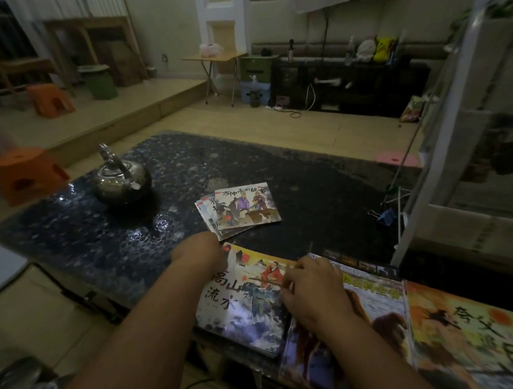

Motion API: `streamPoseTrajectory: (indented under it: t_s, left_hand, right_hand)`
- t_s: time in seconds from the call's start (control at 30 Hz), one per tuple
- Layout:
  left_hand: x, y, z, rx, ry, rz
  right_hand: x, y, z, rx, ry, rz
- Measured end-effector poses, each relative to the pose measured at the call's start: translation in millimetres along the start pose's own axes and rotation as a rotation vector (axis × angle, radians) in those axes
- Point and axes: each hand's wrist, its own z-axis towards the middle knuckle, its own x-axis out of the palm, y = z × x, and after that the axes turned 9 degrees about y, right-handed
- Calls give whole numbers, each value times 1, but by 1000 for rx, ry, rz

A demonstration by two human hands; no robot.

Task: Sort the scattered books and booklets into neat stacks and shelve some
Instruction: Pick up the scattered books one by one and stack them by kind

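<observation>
Right now the right grip (310, 286) sits at the right edge of the booklet (240, 311), fingers curled onto that edge. It reads as a pinch, tho the thumb is hidden. The left grip (200, 252) is at the booklet's far left corner. Its fingers point away from the camera & are out of sight, so can't tell if it grasps or just rests there.

So the booklet lies between the two grips, flat, cover up, at the near edge of the worktop (73, 233). Its longer side runs roughly away from the person, far end leaning a bit right.

The small stack (244, 208) lies straight ahead, just past the booklet's far edge, fanned out and not squared. If the booklet goes there, the move is prob. a short push or lift fwd, and the left grip is the nearer one.

Writing:
- Booklet: 高山流水 in dark brush characters down its left side.
- Top of the small stack: 方仲永的故事.
- Animal book (383, 315), under the right wrist & touching the booklet's right side: yellow title, partly covered, ends approx. 百科全书.
- Orange book (470, 334), farther right: seems to read 夸父追日, but it is blurred.
- No brand names legible anywhere.

Farther out, a steel kettle (120, 179) stands well apart on the left of the worktop, w/ no label showing. A blue clip (385, 216) lies near the right edge, beside a white shelf frame (441, 119).
</observation>
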Motion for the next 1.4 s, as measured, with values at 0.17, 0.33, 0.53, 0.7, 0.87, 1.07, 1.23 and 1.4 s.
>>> streamPoseTrajectory:
  t_s: [0.17,0.33,0.53,0.7,0.87,1.07,1.23,1.4]
  left_hand:
    - [13,-24,3,224,-100,-484]
    - [32,-53,12,318,-285,-422]
    - [32,-88,38,320,-378,-206]
    - [31,-106,75,341,-336,-141]
    - [29,-106,108,228,-290,-92]
    - [32,-104,101,199,-252,58]
    - [29,-108,92,192,-201,64]
    - [21,-107,80,236,-215,108]
  right_hand:
    - [-9,-10,5,65,-28,122]
    - [-20,-23,11,133,-56,322]
    - [-31,-44,14,204,-106,557]
    - [-33,-61,16,234,-139,636]
    - [-29,-69,19,233,-163,707]
    - [-25,-69,22,222,-164,740]
    - [-26,-65,21,209,-162,742]
    - [-29,-64,18,218,-144,752]
